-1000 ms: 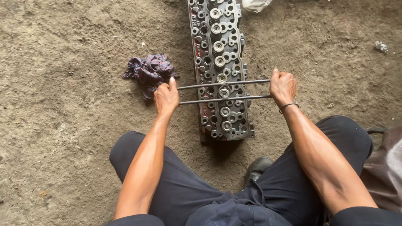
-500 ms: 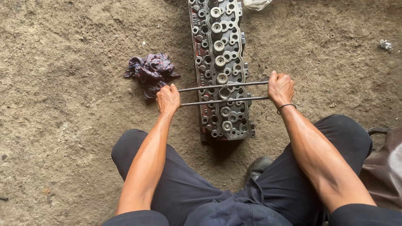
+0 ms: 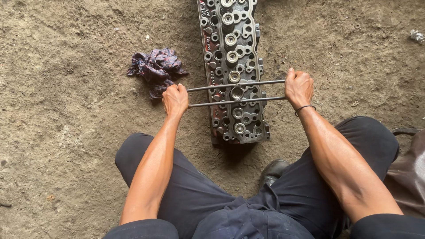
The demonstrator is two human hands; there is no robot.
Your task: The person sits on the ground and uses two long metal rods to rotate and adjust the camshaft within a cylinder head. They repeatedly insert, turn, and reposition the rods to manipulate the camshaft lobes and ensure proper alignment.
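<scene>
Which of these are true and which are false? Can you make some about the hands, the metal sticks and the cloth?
1. Both hands, left hand and right hand, grip two thin metal rods. True.
2. The rods lie across a grey metal engine block. True.
3. The crumpled cloth sits on top of the block. False: it lies on the dirt floor beside it.
4. The right wrist is bare. False: it wears a dark band.

Two thin grey metal rods (image 3: 234, 93) run side by side, nearly parallel, crosswise over the near end of a long grimy cylinder head (image 3: 233, 53) lying flat on the dirt floor, its top full of round holes and valve seats.
</scene>
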